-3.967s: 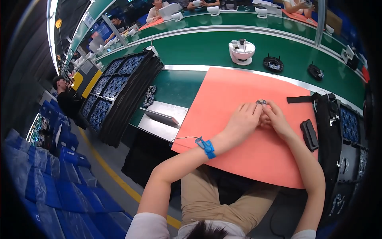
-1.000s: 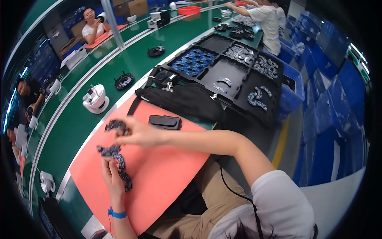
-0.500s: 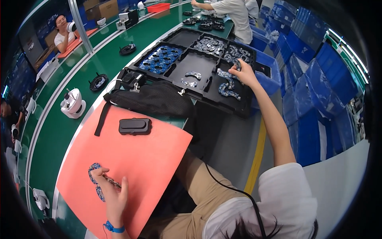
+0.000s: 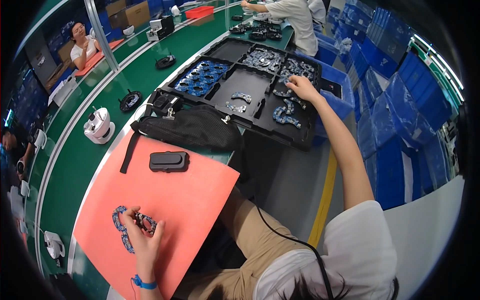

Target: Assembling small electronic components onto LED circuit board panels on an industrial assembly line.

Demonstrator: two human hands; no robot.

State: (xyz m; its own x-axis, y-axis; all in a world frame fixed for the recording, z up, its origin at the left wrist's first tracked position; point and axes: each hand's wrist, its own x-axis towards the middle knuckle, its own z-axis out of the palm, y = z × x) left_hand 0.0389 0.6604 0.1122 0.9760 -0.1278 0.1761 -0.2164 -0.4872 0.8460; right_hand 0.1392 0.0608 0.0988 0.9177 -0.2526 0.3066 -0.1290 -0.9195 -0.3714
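Note:
Over the orange-pink mat, my left hand [image 4: 145,244] curls its fingers and thumb around a small curved circuit board [image 4: 147,223]. Just left of its fingers is a blue S-shaped circuit board [image 4: 120,220], partly hidden by them; whether the hand grips it too I cannot tell. My right hand [image 4: 305,91] reaches out to the black compartment tray [image 4: 240,82], fingertips pinched together above its right side. What they hold, if anything, is too small to make out. Below that hand lie loose curved boards [image 4: 286,120] in the near right compartment.
Blue boards [image 4: 202,77] and silvery ones [image 4: 262,59] fill other tray compartments. A black case [image 4: 169,161] rests on the mat [image 4: 185,200], with a black mesh bag [image 4: 195,127] behind it. Left, the green conveyor [image 4: 65,200] carries a white device [image 4: 99,126]. Co-workers sit farther off.
My right hand has shifted slightly left and its fingertips have come lower over the tray. The board in my left hand has turned to show more of its face. Conveyor items have moved away, toward the right.

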